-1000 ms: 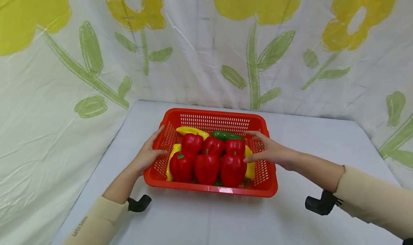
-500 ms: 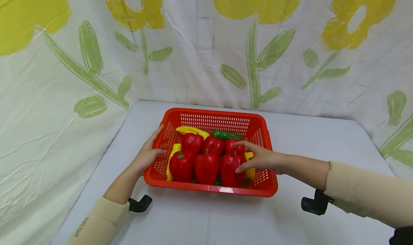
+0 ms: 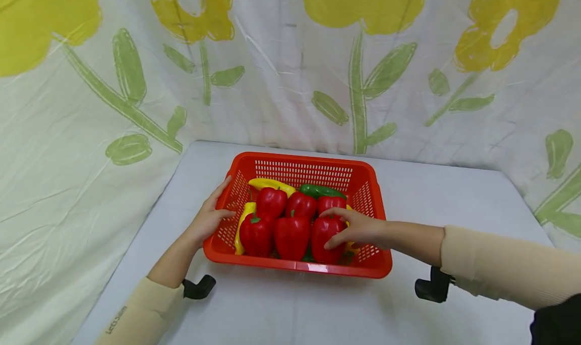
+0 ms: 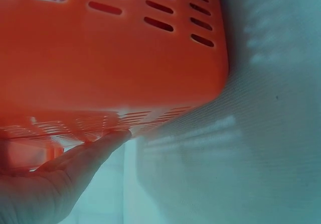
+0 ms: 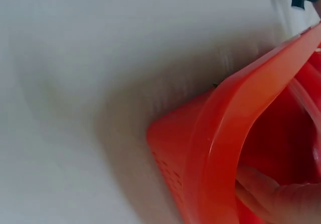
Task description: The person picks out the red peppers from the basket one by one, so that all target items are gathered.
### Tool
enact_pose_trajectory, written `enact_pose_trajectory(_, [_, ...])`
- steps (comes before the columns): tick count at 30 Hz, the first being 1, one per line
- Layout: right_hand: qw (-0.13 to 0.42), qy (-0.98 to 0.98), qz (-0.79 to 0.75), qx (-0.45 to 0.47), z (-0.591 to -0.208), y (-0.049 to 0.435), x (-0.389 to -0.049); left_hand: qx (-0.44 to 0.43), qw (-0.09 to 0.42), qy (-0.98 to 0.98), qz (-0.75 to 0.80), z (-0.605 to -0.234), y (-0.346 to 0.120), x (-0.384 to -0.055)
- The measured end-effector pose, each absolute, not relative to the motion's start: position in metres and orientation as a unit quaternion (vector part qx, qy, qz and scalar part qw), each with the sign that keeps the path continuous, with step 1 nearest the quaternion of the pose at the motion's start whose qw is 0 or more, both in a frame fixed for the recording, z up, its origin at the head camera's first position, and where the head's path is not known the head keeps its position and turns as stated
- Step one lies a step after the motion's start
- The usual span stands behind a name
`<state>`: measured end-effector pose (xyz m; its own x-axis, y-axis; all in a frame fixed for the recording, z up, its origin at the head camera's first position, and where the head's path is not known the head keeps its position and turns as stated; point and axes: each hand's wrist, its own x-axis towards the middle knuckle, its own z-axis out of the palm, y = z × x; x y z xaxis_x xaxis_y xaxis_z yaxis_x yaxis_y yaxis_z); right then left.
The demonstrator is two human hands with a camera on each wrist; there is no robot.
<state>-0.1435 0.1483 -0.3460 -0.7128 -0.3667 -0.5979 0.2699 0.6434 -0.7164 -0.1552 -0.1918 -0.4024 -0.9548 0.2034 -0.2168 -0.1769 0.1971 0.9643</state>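
Note:
A red-orange plastic basket (image 3: 297, 266) with slotted walls stands on the table, filled with several red bell peppers. My left hand (image 3: 206, 221) holds the basket's left rim, thumb on the inner side. In the left wrist view the fingers of that hand (image 4: 55, 189) lie along the outer wall. At the front right of the pile, my right hand (image 3: 360, 229) grips a red bell pepper (image 3: 323, 236), thumb on the near side and fingers over its top. The right wrist view shows part of this hand (image 5: 281, 204) inside the rim; the grip itself is mostly hidden.
Inside the basket, a long yellow pepper-like piece (image 3: 272, 185) and a long green one (image 3: 322, 191) lie along the back. Another yellow piece (image 3: 242, 234) is at the left wall. Behind the white-covered table (image 3: 445, 198) hangs a flower-patterned cloth (image 3: 272, 82).
My right hand has moved left and down from the basket's right side onto the front right red bell pepper and closed round it. The left hand has stayed at the rim.

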Motion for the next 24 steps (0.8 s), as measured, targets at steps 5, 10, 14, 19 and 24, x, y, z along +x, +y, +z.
enact_pose_trajectory(5, [0.362, 0.827, -0.428, -0.049, -0.353, 0.141, -0.149, 0.005, 0.146, 0.762, 0.631, -0.401, -0.193, -0.154])
enact_pose_trajectory(10, [0.35, 0.831, -0.426, -0.072, -0.357, 0.137, -0.152, 0.005, 0.15, 0.757, 0.637, -0.402, -0.191, -0.156])
enact_pose_trajectory(14, [0.344, 0.835, -0.424, -0.069, -0.36, 0.137, -0.152, -0.001, 0.148, 0.76, 0.633, -0.403, -0.191, -0.158])
enact_pose_trajectory(19, [0.341, 0.831, -0.434, -0.068, -0.362, 0.136, -0.151, 0.0, 0.148, 0.763, 0.63, -0.403, -0.191, -0.158])
enact_pose_trajectory(24, [0.358, 0.814, -0.453, -0.068, -0.363, 0.135, -0.15, -0.001, 0.149, 0.76, 0.632, -0.402, -0.19, -0.156])
